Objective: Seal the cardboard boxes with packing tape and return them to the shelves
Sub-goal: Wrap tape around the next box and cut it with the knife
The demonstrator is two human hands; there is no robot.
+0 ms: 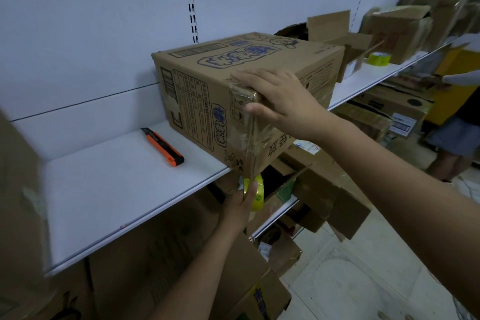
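Box: cardboard box (233,91) on shelf (124,189), near corner overhanging; stiff, probably light.
Tape: tape roll (255,193) below corner; film thin, sticky.
Left hand (240,205): fingers clamped on roll.
Right hand (278,96): fingers spread flat, pressing tape at top corner.
Knife: box cutter (162,147) lies apart.

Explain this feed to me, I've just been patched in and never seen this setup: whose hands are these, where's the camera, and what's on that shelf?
There is no machine here. One wide camera sits on a person's head and looks forward and down at their own bare hands. The right hand presses flat on the near top corner of a printed cardboard box, smoothing clear tape down its edge. The left hand, below the shelf edge, grips the yellow tape roll that the strip runs from. The box stands on the white shelf, partly overhanging its front edge. An orange utility knife lies beside it. Farther right are open boxes and a second tape roll.
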